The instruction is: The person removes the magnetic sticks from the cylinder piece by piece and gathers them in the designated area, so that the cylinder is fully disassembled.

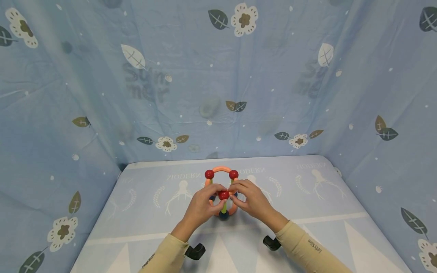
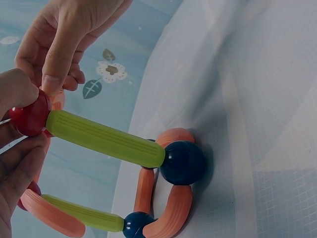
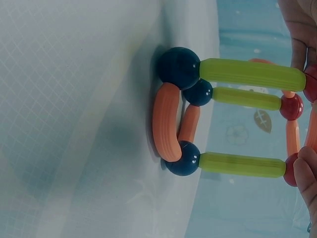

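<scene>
A frame of toy balls and rods stands on the table. Dark blue balls (image 3: 178, 68) joined by curved orange rods (image 3: 167, 121) form its base. Light green rods (image 2: 106, 139) rise from them to red balls at the top. My left hand (image 1: 201, 204) pinches the nearest red ball (image 1: 223, 195), which sits on a green rod. Right beside that ball, my right hand (image 1: 250, 199) pinches a curved orange rod (image 3: 312, 130) between thumb and fingers; the fingers partly hide it. Two more red balls (image 1: 209, 174) stand at the back, with a curved orange rod (image 1: 222, 169) between them.
The table (image 1: 143, 227) has a pale printed cover. Blue patterned cloth (image 1: 191, 76) hangs behind it and at both sides. A black curved piece (image 1: 195, 251) is at the left wrist, and a similar black piece (image 1: 272, 243) is at the right wrist.
</scene>
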{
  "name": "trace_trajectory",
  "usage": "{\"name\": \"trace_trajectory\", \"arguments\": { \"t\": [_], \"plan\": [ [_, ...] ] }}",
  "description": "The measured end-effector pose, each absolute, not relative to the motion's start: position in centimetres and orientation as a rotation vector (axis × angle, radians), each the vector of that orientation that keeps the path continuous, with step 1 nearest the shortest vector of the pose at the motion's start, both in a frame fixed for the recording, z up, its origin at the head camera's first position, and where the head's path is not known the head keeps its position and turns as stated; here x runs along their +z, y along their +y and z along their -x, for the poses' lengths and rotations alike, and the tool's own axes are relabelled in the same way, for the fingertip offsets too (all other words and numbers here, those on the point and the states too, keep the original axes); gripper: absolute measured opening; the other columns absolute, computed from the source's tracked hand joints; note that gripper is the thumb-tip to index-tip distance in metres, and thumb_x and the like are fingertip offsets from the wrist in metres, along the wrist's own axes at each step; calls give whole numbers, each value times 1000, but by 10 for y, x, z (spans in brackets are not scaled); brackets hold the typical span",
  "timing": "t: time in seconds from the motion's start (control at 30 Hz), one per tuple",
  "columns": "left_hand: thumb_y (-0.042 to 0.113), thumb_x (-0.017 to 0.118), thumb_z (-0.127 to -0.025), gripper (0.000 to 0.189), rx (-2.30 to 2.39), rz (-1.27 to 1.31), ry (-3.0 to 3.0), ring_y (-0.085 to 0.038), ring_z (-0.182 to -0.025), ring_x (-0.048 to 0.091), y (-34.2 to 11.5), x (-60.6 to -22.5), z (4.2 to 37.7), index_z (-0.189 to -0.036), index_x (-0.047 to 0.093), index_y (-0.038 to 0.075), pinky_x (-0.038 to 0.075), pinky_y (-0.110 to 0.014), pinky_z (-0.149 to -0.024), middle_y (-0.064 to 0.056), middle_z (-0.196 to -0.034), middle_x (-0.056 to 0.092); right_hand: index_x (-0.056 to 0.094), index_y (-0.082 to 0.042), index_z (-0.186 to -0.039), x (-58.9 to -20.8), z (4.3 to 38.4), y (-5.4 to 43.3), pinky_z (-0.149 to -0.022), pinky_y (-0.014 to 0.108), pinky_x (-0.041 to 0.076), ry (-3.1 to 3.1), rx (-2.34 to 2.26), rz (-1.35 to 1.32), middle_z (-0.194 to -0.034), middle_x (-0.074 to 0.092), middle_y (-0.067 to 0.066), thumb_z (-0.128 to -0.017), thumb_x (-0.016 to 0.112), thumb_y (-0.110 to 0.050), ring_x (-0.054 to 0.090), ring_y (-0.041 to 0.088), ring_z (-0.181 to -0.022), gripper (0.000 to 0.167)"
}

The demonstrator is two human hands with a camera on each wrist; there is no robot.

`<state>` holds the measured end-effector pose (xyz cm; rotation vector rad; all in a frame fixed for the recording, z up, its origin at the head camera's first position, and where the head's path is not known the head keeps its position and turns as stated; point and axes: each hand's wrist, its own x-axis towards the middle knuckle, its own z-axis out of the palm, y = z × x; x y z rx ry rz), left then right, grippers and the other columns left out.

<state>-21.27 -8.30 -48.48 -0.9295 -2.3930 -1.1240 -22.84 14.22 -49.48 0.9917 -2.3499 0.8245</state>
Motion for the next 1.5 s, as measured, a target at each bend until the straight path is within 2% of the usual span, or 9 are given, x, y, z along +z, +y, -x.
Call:
{"name": "trace_trajectory", "arguments": {
  "t": [0.13,0.37,0.53,1.2,1.5],
  "plan": [
    [12,77,-90,24,-1130,938,-2380,-19,-87,66,-83,-485,213,-111,69,19,56,-30,-79,12,-99,66,73,-19,-107,-494,228,143,-91,34,56,-2348,823,-995,-115,67,-7,-87,83,-15,60,12,-106,23],
    [12,78,-88,25,-1094,937,-2371,-6,-85,60,-82,-486,213,-111,69,18,55,-28,-77,12,-98,66,73,-18,-107,-493,228,143,-91,35,56,-2350,818,-996,-115,67,-6,-87,83,-15,61,13,-107,23],
    [12,78,-88,26,-1086,927,-2384,-3,-85,58,-82,-485,212,-111,69,19,55,-27,-77,12,-98,66,73,-18,-107,-493,228,143,-91,35,56,-2342,816,-1004,-115,67,-6,-87,83,-16,61,13,-107,23],
    [12,77,-88,26,-1090,930,-2385,-4,-84,56,-81,-485,212,-110,68,19,54,-26,-75,10,-98,65,72,-20,-107,-493,230,144,-91,32,55,-2323,818,-1034,-114,66,-8,-87,82,-14,59,10,-103,23],
    [12,77,-88,26,-1075,962,-2372,-7,-87,57,-81,-484,214,-112,71,19,54,-26,-77,12,-109,67,71,-21,-106,-492,231,145,-91,31,55,-2347,812,-1029,-114,65,-9,-87,81,-15,59,10,-103,22]
  ]
}}
